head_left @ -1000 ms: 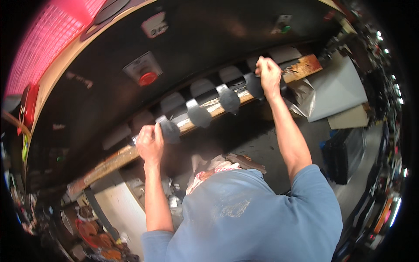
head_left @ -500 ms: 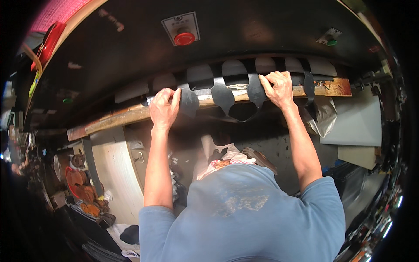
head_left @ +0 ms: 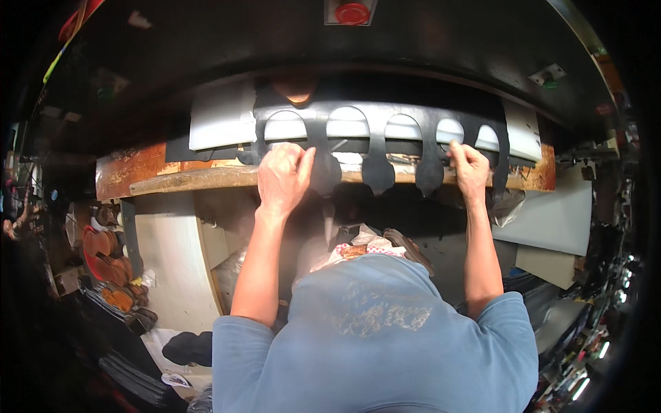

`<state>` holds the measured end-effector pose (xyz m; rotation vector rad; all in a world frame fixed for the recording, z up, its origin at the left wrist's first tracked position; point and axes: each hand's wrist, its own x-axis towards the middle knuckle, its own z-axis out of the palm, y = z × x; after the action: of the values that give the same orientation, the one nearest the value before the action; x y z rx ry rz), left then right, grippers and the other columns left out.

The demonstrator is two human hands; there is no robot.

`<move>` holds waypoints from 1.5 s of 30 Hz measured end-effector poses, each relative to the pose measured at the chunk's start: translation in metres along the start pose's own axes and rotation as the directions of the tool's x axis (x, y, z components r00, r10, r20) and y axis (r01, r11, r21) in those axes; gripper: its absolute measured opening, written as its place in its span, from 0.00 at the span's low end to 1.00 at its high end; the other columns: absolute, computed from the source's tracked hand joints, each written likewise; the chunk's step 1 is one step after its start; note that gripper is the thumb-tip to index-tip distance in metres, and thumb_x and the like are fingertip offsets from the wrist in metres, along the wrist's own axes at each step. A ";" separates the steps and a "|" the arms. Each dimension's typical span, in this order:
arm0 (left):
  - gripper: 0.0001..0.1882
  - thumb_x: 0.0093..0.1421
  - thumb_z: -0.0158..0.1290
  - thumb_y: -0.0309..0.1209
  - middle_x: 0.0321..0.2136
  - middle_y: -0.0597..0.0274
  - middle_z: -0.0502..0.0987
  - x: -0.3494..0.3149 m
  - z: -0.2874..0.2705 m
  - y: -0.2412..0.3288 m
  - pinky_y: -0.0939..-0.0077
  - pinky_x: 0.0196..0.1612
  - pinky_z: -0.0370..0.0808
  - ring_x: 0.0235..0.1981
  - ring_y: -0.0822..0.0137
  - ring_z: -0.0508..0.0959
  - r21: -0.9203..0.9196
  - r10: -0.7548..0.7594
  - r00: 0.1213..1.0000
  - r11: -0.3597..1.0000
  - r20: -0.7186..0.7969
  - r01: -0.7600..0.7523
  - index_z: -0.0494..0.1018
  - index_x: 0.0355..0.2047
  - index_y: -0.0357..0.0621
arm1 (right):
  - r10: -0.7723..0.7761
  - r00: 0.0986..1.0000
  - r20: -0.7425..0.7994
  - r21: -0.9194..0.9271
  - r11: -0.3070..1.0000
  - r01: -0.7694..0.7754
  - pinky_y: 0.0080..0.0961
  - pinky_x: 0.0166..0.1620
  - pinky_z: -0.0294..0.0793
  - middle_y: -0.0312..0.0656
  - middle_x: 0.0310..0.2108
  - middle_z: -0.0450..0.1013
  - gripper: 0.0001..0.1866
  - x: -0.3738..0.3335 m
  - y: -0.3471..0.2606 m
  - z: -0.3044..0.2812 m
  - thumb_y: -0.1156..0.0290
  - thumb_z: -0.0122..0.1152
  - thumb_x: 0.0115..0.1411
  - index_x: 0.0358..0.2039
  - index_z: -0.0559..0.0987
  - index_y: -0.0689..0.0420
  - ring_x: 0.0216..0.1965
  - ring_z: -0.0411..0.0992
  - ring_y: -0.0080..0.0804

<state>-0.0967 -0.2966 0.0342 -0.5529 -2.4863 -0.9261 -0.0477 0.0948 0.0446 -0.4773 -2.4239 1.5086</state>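
Note:
A black sheet [head_left: 406,102] with a row of rounded cut-outs lies over a white board. Its bulb-ended strips hang toward me over the wooden front edge [head_left: 200,180]. My left hand [head_left: 281,177] is closed at the left end of the sheet's near edge, beside a hanging strip. My right hand [head_left: 471,171] pinches near the right end, where a strip runs down behind the fingers. The exact hold of both fingertips is partly hidden. The white board [head_left: 224,118] shows through the cut-outs and past the sheet's ends.
A large dark machine panel [head_left: 427,41] spans the far side, with a red button [head_left: 352,13] and a green button [head_left: 549,81]. A tan shape [head_left: 296,89] shows at its lower edge; its kind is unclear. Orange-brown round items [head_left: 110,255] sit low left. A grey-white board [head_left: 551,213] stands right.
My view has turned and shifted. More of the sheet, its cut-outs and the white board now shows below the panel. Both hands stay at the sheet's near edge.

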 end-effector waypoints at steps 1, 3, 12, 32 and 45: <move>0.11 0.61 0.67 0.27 0.26 0.52 0.79 0.001 0.000 0.000 0.55 0.35 0.77 0.29 0.48 0.80 -0.015 0.003 1.000 1.000 0.008 -0.003 0.75 0.26 0.40 | 0.053 0.993 -0.104 0.072 0.996 -0.045 0.18 0.28 0.60 0.25 0.19 0.70 0.18 0.001 -0.008 0.002 0.61 0.68 0.72 0.28 0.86 0.61 0.24 0.64 0.11; 0.11 0.60 0.67 0.26 0.25 0.52 0.77 0.003 -0.001 0.003 0.54 0.34 0.75 0.28 0.47 0.79 -0.053 -0.013 0.999 0.998 0.037 0.015 0.75 0.27 0.41 | -0.134 0.977 -0.164 0.064 0.987 0.147 0.17 0.35 0.69 0.27 0.22 0.74 0.13 0.010 -0.030 0.017 0.66 0.69 0.71 0.31 0.86 0.61 0.29 0.70 0.15; 0.05 0.66 0.59 0.19 0.40 0.49 0.86 0.077 -0.027 -0.014 0.59 0.49 0.83 0.43 0.48 0.87 -0.319 -0.210 0.975 0.931 -0.076 0.176 0.81 0.42 0.33 | -0.489 0.793 0.364 -0.015 0.848 0.530 0.48 0.66 0.72 0.66 0.65 0.68 0.50 0.096 -0.151 0.201 0.53 0.83 0.49 0.67 0.71 0.67 0.63 0.70 0.61; 0.20 0.68 0.58 0.27 0.63 0.40 0.77 0.132 0.004 -0.052 0.46 0.73 0.65 0.71 0.37 0.67 0.130 -0.130 0.985 0.985 0.112 0.115 0.79 0.57 0.29 | -0.159 0.839 0.521 0.406 0.910 -0.080 0.35 0.71 0.66 0.54 0.63 0.73 0.52 0.142 -0.166 0.143 0.60 0.79 0.44 0.70 0.72 0.66 0.66 0.72 0.42; 0.30 0.69 0.63 0.30 0.64 0.35 0.74 0.129 0.038 0.019 0.57 0.62 0.80 0.62 0.47 0.80 -0.661 -0.088 0.961 0.709 0.263 0.246 0.71 0.69 0.34 | -0.063 0.890 0.452 0.665 0.688 -0.290 0.36 0.73 0.62 0.54 0.67 0.68 0.53 0.109 -0.153 0.161 0.61 0.73 0.47 0.73 0.66 0.65 0.68 0.68 0.42</move>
<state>-0.2035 -0.2291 0.0845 -0.6808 -2.3302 -2.0046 -0.2300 -0.0561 0.1160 -0.1084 -1.8007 2.6871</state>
